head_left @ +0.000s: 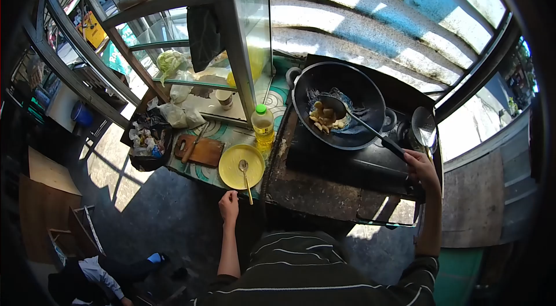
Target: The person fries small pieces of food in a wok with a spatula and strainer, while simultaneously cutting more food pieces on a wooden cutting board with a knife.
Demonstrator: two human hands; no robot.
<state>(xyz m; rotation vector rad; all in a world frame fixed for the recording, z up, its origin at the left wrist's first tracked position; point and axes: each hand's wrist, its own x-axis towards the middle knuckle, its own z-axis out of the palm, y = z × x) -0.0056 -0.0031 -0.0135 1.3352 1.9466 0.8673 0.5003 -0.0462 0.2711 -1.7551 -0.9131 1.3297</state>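
Over the stove, the right hand [420, 168] has its grip clamped on the handle of a ladle [359, 123], whose bowl rests among food pieces [326, 117] in the black wok [339, 103]. At the bench [278, 187] edge, the left hand [229, 204] is curled shut on nothing, just below a yellow plate [240, 167] carrying a spoon [246, 171]. An oil bottle [263, 126] stands just beyond the plate, with a wooden cutting board [200, 150] beside it.

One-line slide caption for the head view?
Right hand holds a long metal ladle in a black round wok; left hand rests by a yellow round plate.
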